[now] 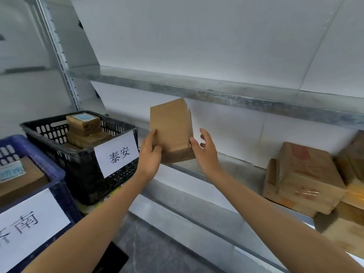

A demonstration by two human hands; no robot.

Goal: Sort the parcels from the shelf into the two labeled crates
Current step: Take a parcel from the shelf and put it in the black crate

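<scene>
Left hand (150, 154) grips the lower left edge of an upright brown parcel (171, 125), thumb on the front face and fingers curled behind. Right hand (204, 152) is spread loosely, with only its thumb touching the parcel's lower right corner. The parcel is held above the front of the metal shelf (236, 168), right of the crates. Lower left: blue crate (57, 174), its paper label (29, 227) cut off by the frame. Behind it: black crate (82, 154) labelled 泰安, holding stacked parcels (84, 125). Far right: further boxes (303, 178) on the shelf, partly cropped and blurred. Background: white wall (216, 36).
</scene>
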